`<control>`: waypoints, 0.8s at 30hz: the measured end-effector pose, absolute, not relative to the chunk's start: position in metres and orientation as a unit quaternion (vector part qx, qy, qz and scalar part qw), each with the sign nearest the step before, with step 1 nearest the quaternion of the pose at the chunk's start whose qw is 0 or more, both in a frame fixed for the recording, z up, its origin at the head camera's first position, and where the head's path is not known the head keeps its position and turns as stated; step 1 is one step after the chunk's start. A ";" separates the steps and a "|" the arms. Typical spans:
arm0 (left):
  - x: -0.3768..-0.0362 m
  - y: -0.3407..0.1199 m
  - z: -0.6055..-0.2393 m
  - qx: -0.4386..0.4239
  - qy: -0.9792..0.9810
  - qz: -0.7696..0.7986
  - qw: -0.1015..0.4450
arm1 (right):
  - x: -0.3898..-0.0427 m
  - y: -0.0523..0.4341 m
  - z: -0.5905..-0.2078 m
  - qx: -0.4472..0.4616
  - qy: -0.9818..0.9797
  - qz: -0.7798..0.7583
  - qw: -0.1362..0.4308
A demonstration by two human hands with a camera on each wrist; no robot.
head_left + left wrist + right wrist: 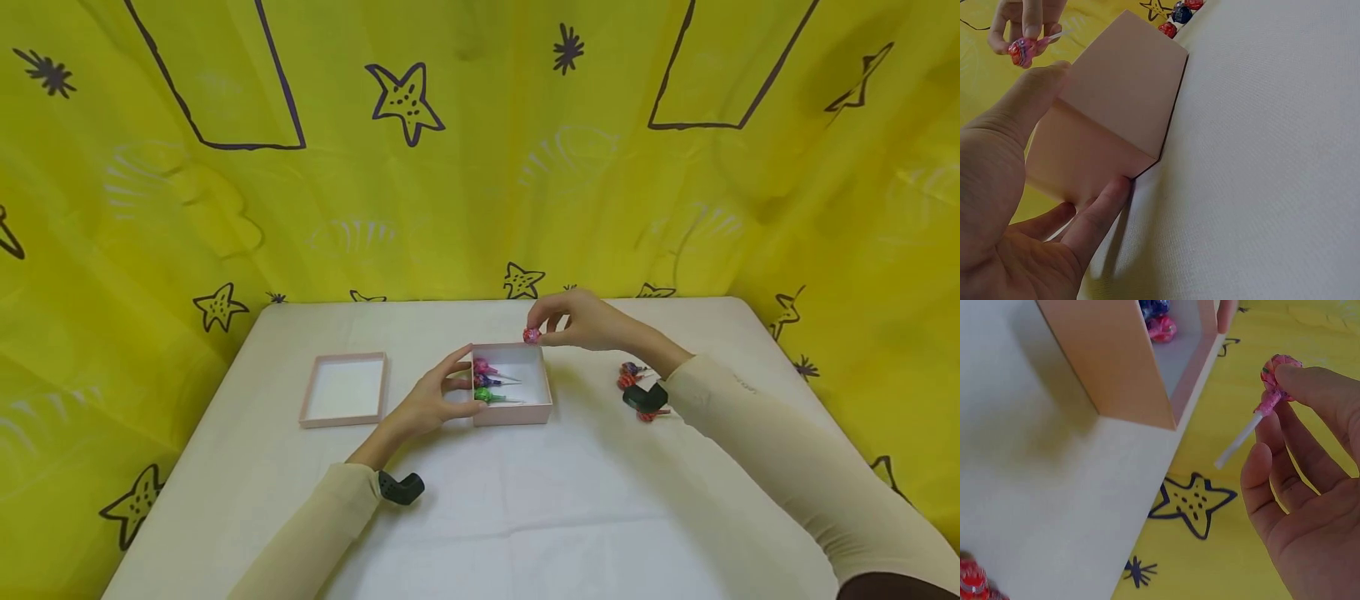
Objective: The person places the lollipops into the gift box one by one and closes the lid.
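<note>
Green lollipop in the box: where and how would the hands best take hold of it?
Probably by its white stick, from above. The green lollipop lies flat in the pink box, head toward the left wall, next to the left hand. The stick points right into bare floor, where fingers have room to pinch.

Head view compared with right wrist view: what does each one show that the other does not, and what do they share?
Only the head view shows the left hand touching the box's left side, the separate lid to its left, and the green lollipop inside. Only the right wrist view shows the held lollipop's white stick clearly. Both show the pink box, the right hand pinching a pink lollipop, and loose lollipops on the white table.
</note>
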State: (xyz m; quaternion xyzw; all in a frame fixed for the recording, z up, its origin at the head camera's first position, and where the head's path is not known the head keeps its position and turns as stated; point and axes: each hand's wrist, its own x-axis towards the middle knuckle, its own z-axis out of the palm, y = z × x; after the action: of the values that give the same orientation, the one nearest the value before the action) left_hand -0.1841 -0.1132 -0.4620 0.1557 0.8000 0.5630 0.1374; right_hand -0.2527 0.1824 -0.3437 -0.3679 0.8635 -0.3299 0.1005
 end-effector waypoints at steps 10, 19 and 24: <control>-0.184 -0.113 -0.462 0.153 0.800 0.563 0.140 | -0.254 0.157 -0.360 -0.379 0.850 -0.346 0.117; -0.185 -0.113 -0.461 0.153 0.801 0.561 0.144 | -0.251 0.141 -0.378 -0.377 0.841 -0.361 0.146; -0.184 -0.113 -0.461 0.156 0.801 0.560 0.142 | -0.248 0.134 -0.389 -0.388 0.834 -0.363 0.150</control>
State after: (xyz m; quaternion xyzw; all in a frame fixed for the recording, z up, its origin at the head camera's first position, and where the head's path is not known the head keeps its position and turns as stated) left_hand -0.1844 -0.1133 -0.4608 0.1563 0.8014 0.5596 0.1424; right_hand -0.2484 0.1336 -0.3886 -0.3877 0.8339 -0.3630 0.1500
